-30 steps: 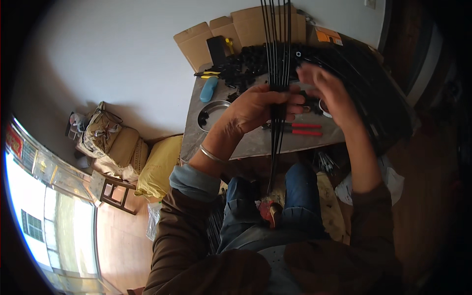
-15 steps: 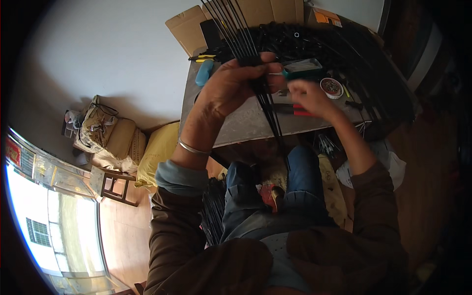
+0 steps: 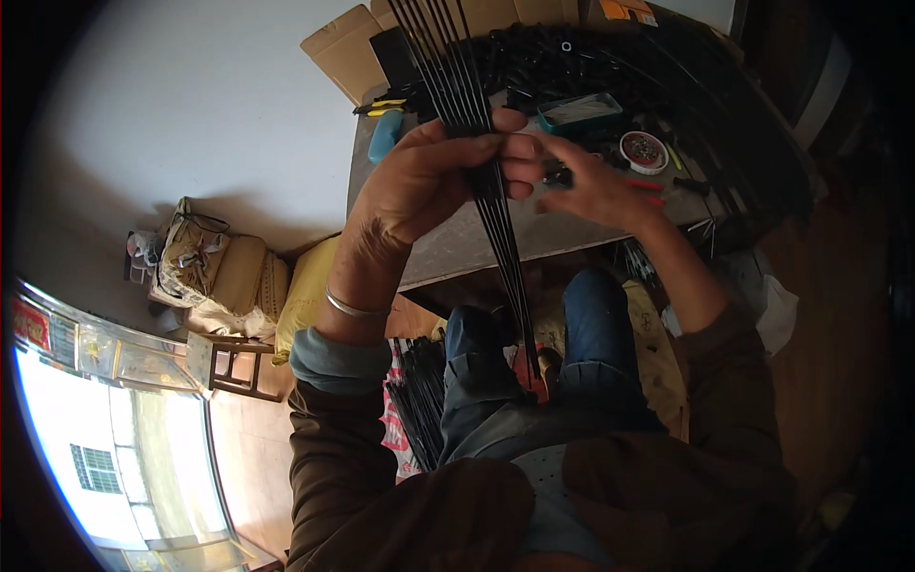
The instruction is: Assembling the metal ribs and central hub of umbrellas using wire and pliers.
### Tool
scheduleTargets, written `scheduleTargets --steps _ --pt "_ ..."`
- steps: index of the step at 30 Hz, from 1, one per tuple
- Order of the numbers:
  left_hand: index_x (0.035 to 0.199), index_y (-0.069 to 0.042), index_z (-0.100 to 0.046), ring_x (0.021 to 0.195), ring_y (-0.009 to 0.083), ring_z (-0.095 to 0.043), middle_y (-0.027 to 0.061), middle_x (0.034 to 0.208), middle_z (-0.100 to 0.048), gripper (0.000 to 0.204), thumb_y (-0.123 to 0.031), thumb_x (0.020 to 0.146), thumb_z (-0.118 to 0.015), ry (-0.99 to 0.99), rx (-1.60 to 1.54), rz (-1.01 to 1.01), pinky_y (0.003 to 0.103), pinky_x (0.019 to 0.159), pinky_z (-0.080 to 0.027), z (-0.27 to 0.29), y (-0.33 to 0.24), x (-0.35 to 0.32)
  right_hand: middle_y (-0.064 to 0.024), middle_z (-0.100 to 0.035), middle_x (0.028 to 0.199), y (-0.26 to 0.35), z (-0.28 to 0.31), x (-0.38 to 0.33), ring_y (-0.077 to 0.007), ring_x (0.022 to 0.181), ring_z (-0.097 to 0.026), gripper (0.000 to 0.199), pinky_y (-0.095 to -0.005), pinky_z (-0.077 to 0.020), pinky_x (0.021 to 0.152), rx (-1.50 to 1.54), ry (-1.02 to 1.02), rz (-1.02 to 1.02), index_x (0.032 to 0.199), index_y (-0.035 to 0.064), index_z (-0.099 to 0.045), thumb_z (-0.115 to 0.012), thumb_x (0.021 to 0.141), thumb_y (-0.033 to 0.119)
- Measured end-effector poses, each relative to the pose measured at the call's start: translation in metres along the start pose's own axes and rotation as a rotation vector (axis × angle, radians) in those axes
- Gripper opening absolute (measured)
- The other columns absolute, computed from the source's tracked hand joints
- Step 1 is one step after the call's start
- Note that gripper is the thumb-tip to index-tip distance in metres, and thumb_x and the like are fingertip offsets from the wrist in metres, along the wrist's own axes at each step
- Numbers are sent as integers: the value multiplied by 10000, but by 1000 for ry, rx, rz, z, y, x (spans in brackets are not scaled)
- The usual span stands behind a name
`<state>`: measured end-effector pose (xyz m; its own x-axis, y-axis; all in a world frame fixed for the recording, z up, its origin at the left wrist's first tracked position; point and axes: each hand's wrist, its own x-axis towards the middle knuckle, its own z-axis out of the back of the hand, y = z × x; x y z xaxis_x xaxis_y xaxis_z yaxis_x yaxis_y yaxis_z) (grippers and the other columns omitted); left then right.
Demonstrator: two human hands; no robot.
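My left hand [image 3: 434, 172] is closed around a bundle of long thin black rods [image 3: 457, 81], held slanting above the near edge of the table. Their upper parts fan out past the top of the picture, and the lower ends [image 3: 519, 310] come down between my knees. Beside it, on the right, is my right hand [image 3: 596, 191], slightly blurred. Its thumb and forefinger are spread, with the forefinger close to the left fingertips; I cannot tell whether they touch. Behind this hand, red handles [image 3: 646, 186] of a tool show on the table.
Many black parts [image 3: 534, 71] lie heaped along the back of the grey table [image 3: 448, 243]. A green tray [image 3: 581, 114], a white cup of small pieces [image 3: 644, 153] and a blue object [image 3: 385, 135] lie nearer. More black rods [image 3: 419, 400] stand beside my left leg.
My right hand has shifted slightly left toward the left hand, and its fingers have spread. The left hand still grips the rods, whose lower ends have swung a little left. The view has shifted slightly.
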<state>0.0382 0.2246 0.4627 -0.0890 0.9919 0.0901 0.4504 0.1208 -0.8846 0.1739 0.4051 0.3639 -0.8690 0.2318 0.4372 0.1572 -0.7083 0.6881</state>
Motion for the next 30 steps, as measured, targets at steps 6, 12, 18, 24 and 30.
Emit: scheduleTargets --steps 6,12,18,24,30 --pt "1212 82 -522 963 349 -657 230 1043 -653 316 -37 921 -497 95 34 -29 442 880 -521 -11 -3 -10 -116 -674 948 -11 -32 51 -210 853 -637 309 -318 -498 762 457 137 -90 1099 20 -610 -635 876 233" --pt "1152 55 -558 924 300 -661 190 985 -665 261 -28 908 -518 -13 151 -73 416 873 -512 6 38 -28 -100 -610 1123 -78 -28 124 -267 1071 -565 507 -436 -444 864 -493 -210 295 1213 127 -554 -717 732 117" --pt "1157 49 -555 949 248 -658 163 1013 -658 259 -19 908 -542 -238 40 166 363 882 -525 55 144 -22 -136 -410 1432 -56 16 117 -320 1345 -354 827 -497 -326 1052 -239 404 -165 1460 64 -275 -685 744 122" --pt "1122 45 -596 913 224 -662 136 972 -672 241 -15 889 -570 -206 -90 210 341 824 -539 58 156 -19 -162 -534 1293 -7 13 94 -269 1179 -548 481 -388 -467 979 993 431 -96 1357 -24 -400 -540 949 190" --pt "1297 56 -453 1093 232 -592 153 1170 -601 456 -109 900 -605 -313 -54 186 336 947 -468 43 167 -27 -129 -668 984 25 -5 71 -242 923 -666 278 -360 -542 851 1037 363 -117 1182 -18 -560 -471 978 148"
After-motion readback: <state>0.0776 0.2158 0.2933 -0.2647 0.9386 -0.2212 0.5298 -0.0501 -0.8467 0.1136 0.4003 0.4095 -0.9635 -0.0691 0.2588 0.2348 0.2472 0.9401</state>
